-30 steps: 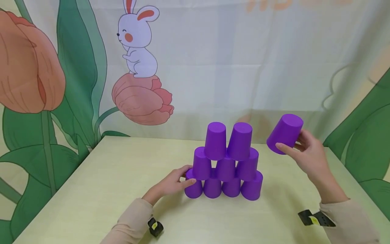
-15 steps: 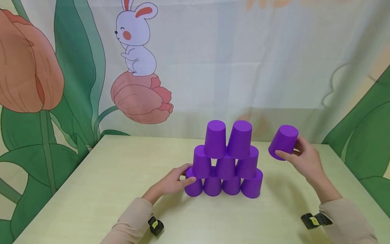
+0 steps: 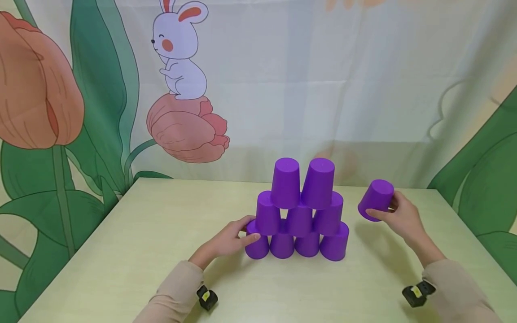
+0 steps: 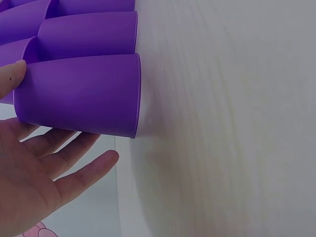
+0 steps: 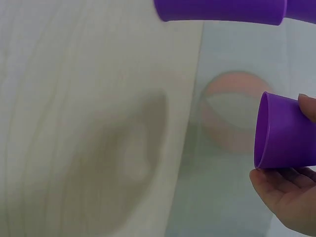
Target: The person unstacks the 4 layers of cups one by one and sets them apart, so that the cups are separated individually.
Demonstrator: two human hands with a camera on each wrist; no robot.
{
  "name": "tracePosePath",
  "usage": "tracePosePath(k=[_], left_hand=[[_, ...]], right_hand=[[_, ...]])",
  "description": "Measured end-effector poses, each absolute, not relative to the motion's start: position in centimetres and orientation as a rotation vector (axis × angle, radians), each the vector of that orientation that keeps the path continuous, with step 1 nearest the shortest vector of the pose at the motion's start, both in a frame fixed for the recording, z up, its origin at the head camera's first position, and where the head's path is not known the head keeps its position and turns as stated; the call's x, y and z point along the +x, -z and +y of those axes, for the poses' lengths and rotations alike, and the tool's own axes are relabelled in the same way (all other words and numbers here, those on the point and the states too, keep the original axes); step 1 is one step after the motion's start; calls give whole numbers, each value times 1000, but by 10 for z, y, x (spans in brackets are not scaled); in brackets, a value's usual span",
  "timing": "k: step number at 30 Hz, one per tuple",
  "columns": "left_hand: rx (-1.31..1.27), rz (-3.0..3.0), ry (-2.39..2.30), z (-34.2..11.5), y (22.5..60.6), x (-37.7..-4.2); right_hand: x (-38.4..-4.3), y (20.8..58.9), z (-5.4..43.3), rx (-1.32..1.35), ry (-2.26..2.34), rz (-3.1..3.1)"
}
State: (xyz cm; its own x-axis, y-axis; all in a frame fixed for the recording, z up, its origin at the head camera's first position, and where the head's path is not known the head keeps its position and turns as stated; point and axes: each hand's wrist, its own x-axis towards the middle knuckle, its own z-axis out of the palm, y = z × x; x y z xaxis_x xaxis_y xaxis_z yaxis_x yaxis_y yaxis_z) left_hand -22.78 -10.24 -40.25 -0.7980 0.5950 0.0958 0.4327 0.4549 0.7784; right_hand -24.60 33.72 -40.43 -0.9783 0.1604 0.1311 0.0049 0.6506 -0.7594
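Upside-down purple cups stand as a stack in the head view: several in the bottom row, three in the middle row (image 3: 299,222), two on top (image 3: 286,184). My left hand (image 3: 226,240) holds the bottom row's left end cup (image 4: 81,96), thumb at the front and fingers on the far side; in the left wrist view some fingers stick out past it. Right of the stack, my right hand (image 3: 404,217) grips another purple cup (image 3: 376,199) between thumb and fingers. This cup is tilted, mouth down to the left, and held above the table, as the right wrist view (image 5: 286,131) cup shows.
The pale wooden table (image 3: 133,251) extends around the stack. Behind it hangs a curtain (image 3: 250,89) printed with a rabbit and tulips. Small black devices (image 3: 207,298) sit at both wrists. The stack's right side (image 5: 222,10) appears along the top of the right wrist view.
My right hand has lowered the held cup toward the table, right of the stack. My left hand and the stacked cups keep their places.
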Motion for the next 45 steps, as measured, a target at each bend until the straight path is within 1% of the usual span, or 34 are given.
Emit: tracePosePath(k=[2, 7, 11, 21, 31, 39, 45], left_hand=[[897, 2511, -1263, -102, 402, -228], [893, 2509, -1264, -103, 402, -228], [894, 2509, -1263, -103, 402, -229], [899, 2509, -1261, -103, 402, -231], [886, 2486, -1277, -103, 402, -228], [888, 2495, -1271, -103, 403, -229], [881, 2505, -1267, -102, 402, -228]], right_hand=[[-244, 403, 336, -121, -1244, -2696], [-224, 381, 318, -69, -1304, -2713], [-221, 376, 311, -87, -1282, -2746], [-234, 392, 320, -147, -1275, -2823], [-239, 407, 327, -226, -1277, -2897], [-240, 413, 329, -282, -1283, -2921], [-239, 411, 330, -262, -1292, -2935]])
